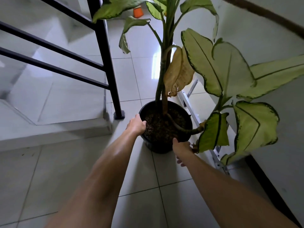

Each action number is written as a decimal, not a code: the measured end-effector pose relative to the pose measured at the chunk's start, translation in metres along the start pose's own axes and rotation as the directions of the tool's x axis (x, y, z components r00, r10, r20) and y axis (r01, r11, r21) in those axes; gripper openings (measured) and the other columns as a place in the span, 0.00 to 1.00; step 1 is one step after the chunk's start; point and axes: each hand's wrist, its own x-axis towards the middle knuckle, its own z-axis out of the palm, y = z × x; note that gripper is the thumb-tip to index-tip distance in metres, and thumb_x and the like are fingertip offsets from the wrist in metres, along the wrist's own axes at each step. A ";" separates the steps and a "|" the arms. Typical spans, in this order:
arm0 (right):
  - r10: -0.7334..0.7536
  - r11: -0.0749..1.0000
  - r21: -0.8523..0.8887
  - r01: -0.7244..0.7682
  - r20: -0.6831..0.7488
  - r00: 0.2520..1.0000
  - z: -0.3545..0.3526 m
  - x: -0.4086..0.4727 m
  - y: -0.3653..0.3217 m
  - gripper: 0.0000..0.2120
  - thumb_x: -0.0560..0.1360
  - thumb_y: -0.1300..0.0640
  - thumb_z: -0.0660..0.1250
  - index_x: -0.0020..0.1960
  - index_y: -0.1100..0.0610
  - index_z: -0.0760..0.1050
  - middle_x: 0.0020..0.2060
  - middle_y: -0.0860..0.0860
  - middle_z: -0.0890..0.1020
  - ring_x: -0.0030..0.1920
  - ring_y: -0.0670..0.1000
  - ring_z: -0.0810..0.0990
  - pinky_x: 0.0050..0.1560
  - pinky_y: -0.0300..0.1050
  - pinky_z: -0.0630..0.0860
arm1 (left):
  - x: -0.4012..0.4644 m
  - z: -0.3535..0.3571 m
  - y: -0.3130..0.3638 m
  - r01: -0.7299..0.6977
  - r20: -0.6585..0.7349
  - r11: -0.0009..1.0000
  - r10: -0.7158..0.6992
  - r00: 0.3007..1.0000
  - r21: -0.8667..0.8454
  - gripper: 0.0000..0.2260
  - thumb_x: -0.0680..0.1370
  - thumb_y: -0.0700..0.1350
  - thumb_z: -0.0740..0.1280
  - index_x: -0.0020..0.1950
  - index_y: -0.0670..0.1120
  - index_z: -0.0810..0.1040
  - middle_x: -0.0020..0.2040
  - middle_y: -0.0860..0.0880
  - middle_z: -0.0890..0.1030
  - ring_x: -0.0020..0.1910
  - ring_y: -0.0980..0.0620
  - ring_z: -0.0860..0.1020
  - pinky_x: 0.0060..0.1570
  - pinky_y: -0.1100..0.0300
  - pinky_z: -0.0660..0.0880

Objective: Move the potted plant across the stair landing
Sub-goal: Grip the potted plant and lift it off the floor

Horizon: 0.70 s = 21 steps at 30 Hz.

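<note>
A tall plant with large pale green, dark-edged leaves [220, 66] grows from a round black pot [158, 148] filled with dark soil, standing on the white tiled landing. My left hand [135, 125] grips the pot's left rim, fingers curled over the edge into the soil. On the near right rim my right hand [181, 148] holds on, thumb on top and fingers down the outside wall. One dry brown leaf [178, 73] hangs from the stems. A low stem curls out over the right rim.
A black metal railing [105, 51] with its post foot stands just left of the pot, stairs dropping beyond it. A folded metal frame [194, 112] lies along the white wall on the right. An orange pot [137, 12] sits far back. Tiled floor [148, 203] stretches toward me.
</note>
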 end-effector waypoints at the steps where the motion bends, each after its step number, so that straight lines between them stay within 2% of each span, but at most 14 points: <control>1: -0.020 0.998 0.065 0.020 -0.001 1.000 0.001 0.005 0.001 0.41 0.79 0.39 0.59 0.82 0.61 0.49 0.71 0.63 0.73 0.65 0.64 0.78 0.66 0.63 0.76 | 0.007 0.004 0.001 -0.002 -0.015 1.000 0.002 1.000 -0.008 0.20 0.84 0.50 0.62 0.73 0.40 0.68 0.69 0.36 0.74 0.68 0.35 0.73 0.65 0.45 0.72; 3: -0.051 0.990 0.130 0.049 0.011 0.999 0.002 0.009 0.006 0.42 0.80 0.43 0.62 0.83 0.58 0.43 0.71 0.62 0.72 0.64 0.63 0.79 0.63 0.62 0.78 | 0.017 0.011 -0.002 0.003 -0.036 1.000 -0.003 0.999 -0.014 0.19 0.83 0.47 0.63 0.72 0.41 0.69 0.69 0.37 0.75 0.67 0.35 0.74 0.64 0.46 0.72; 5: -0.070 0.985 0.163 0.062 0.039 0.997 0.002 0.010 0.013 0.42 0.80 0.46 0.63 0.83 0.55 0.40 0.65 0.60 0.75 0.58 0.62 0.82 0.56 0.60 0.83 | 0.025 0.018 -0.008 0.008 -0.053 1.000 -0.008 0.999 -0.007 0.19 0.81 0.41 0.63 0.72 0.44 0.69 0.66 0.37 0.77 0.64 0.35 0.76 0.61 0.47 0.74; 7: -0.098 0.972 0.220 0.080 0.073 0.993 0.001 0.012 0.020 0.41 0.80 0.50 0.63 0.83 0.51 0.41 0.61 0.59 0.76 0.54 0.61 0.84 0.48 0.57 0.85 | 0.032 0.024 -0.013 0.007 -0.046 1.000 -0.007 0.999 -0.013 0.27 0.78 0.36 0.61 0.77 0.50 0.64 0.64 0.37 0.77 0.60 0.34 0.77 0.59 0.45 0.77; 10: -0.109 0.939 0.337 0.072 0.092 0.990 -0.003 0.020 0.022 0.36 0.80 0.55 0.62 0.81 0.47 0.46 0.64 0.60 0.77 0.52 0.63 0.86 0.43 0.58 0.86 | 0.031 0.029 -0.015 0.029 0.010 0.997 -0.028 1.000 -0.078 0.39 0.76 0.35 0.63 0.83 0.56 0.52 0.65 0.37 0.76 0.58 0.35 0.78 0.56 0.43 0.80; 12: -0.122 0.930 0.358 0.087 0.075 0.990 -0.008 0.025 0.023 0.34 0.80 0.57 0.61 0.80 0.45 0.48 0.65 0.62 0.77 0.47 0.64 0.87 0.42 0.59 0.87 | 0.017 0.029 -0.019 0.072 0.073 0.970 -0.056 0.996 -0.233 0.44 0.75 0.35 0.64 0.83 0.61 0.48 0.64 0.38 0.75 0.55 0.34 0.79 0.42 0.44 0.85; 14: -0.137 0.933 0.344 0.106 0.068 0.988 -0.011 0.025 0.023 0.33 0.81 0.59 0.60 0.80 0.46 0.49 0.66 0.63 0.76 0.43 0.64 0.88 0.40 0.57 0.87 | 0.001 0.026 -0.029 0.117 0.133 0.924 -0.073 0.988 -0.365 0.44 0.73 0.37 0.64 0.81 0.64 0.49 0.64 0.40 0.74 0.51 0.33 0.81 0.29 0.45 0.84; 18: -0.135 0.944 0.314 0.104 0.078 0.988 -0.006 0.020 0.021 0.32 0.81 0.62 0.61 0.80 0.48 0.51 0.71 0.62 0.70 0.56 0.68 0.82 0.38 0.59 0.87 | -0.034 0.023 -0.050 0.086 0.111 0.872 -0.037 0.993 -0.481 0.41 0.69 0.36 0.62 0.75 0.67 0.57 0.57 0.42 0.79 0.46 0.32 0.84 0.27 0.34 0.81; 21: -0.143 0.961 0.252 0.115 0.099 0.985 0.005 0.009 0.019 0.31 0.82 0.62 0.61 0.80 0.49 0.53 0.71 0.62 0.70 0.59 0.68 0.80 0.39 0.62 0.86 | -0.057 0.016 -0.065 0.128 0.087 0.845 -0.097 0.991 -0.519 0.37 0.70 0.34 0.61 0.71 0.67 0.62 0.56 0.45 0.80 0.46 0.36 0.84 0.28 0.37 0.82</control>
